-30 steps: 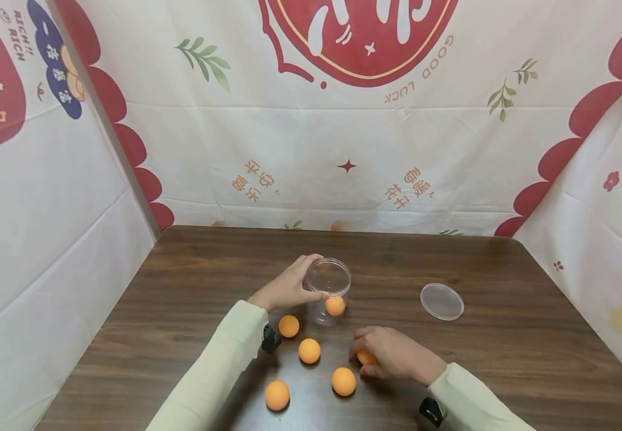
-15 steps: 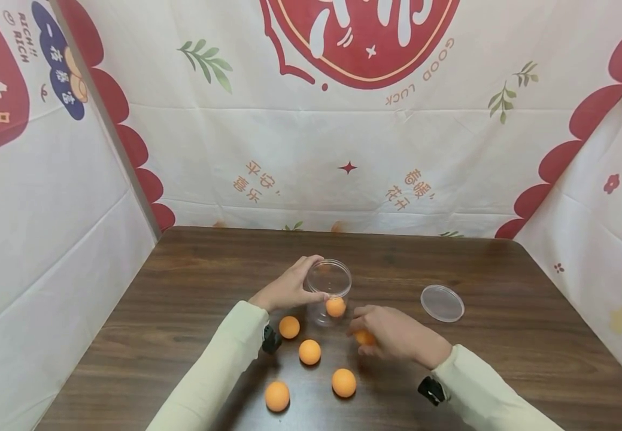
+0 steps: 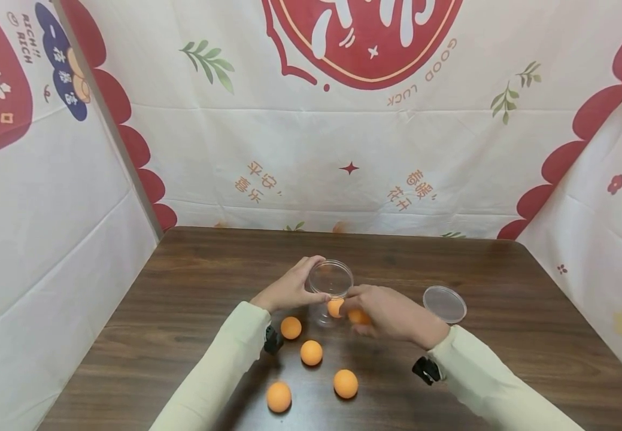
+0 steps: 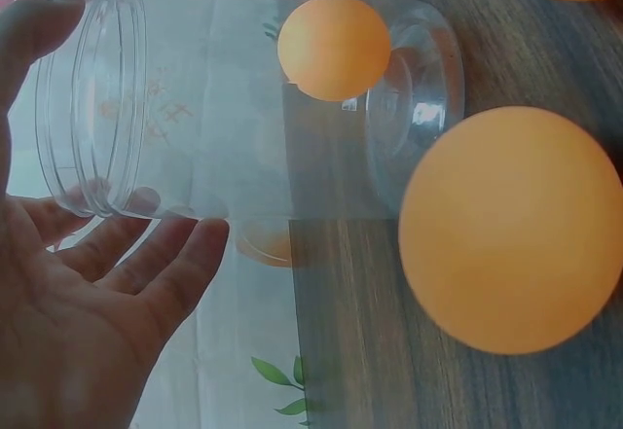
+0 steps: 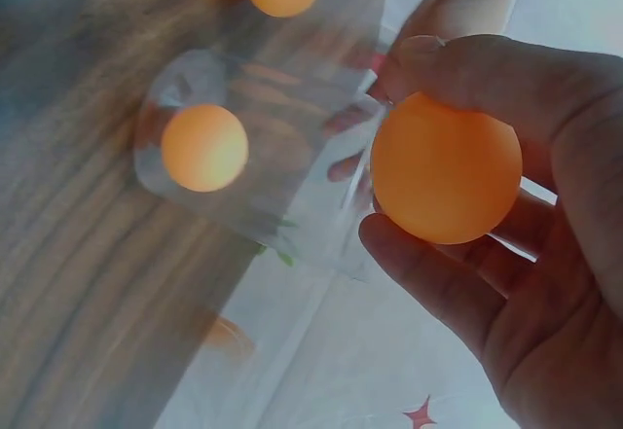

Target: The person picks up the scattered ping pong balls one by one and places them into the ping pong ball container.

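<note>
A clear plastic jar stands upright on the table, its mouth uncovered. One orange ping-pong ball lies inside near the bottom. My left hand holds the jar by its rim, thumb on the near side and fingers round the far side. Between the thumb and fingers of my right hand is another orange ping-pong ball, raised off the table. That hand is just right of the jar, close beside its upper wall; in the head view its fingers partly hide both balls.
Several loose ping-pong balls lie on the brown wooden table in front of the jar, one close by the left wrist. A clear round lid lies flat to the right. Printed cloth hangs behind the table and at both sides.
My right hand has lifted its ping-pong ball from the table and brought it up and left to the jar's side. The left hand and jar have stayed in place.
</note>
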{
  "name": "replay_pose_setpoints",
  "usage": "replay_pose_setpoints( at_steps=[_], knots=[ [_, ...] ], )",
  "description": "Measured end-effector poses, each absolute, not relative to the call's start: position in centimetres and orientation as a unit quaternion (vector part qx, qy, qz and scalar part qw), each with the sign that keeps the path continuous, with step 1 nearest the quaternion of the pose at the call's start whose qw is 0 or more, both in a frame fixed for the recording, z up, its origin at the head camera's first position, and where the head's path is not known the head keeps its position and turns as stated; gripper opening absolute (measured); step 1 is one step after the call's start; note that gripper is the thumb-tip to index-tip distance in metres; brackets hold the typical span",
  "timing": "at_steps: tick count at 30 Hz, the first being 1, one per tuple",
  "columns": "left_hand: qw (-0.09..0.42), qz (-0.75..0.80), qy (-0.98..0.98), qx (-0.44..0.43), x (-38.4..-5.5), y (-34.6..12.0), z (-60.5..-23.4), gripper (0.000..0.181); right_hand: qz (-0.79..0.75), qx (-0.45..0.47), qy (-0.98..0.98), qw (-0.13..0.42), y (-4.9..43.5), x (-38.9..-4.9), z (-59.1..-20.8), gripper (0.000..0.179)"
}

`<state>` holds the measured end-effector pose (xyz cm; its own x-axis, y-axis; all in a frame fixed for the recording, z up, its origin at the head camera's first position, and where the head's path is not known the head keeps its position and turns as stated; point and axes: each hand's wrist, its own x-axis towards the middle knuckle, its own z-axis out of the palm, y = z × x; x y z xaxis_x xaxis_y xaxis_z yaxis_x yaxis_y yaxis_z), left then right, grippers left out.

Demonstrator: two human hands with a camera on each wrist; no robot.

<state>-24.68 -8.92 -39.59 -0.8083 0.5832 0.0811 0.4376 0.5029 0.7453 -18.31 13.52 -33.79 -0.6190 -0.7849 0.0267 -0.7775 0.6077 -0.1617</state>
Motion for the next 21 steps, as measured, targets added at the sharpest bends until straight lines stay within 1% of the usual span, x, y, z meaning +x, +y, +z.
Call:
replay_pose_setpoints(
  at_steps=[9, 16, 21],
  knots=[
    [0.097, 0.395, 0.864, 0.297, -24.7, -9.0, -39.5, 0.079, -0.084, -0.431, 0.899, 0.001, 12.4, -19.6, -32.0, 0.023],
    [0.106, 0.409, 0.854, 0.303, -24.7, -9.2, -39.5, 0.078, -0.074, -0.422, 0.903, -0.006, 11.4, -21.1, -31.0, 0.021],
    [0.114, 0.417, 0.848, 0.308, -24.6, -9.2, -39.5, 0.077, -0.077, -0.427, 0.901, 0.000, 11.1, -22.0, -31.2, 0.028]
  ],
)
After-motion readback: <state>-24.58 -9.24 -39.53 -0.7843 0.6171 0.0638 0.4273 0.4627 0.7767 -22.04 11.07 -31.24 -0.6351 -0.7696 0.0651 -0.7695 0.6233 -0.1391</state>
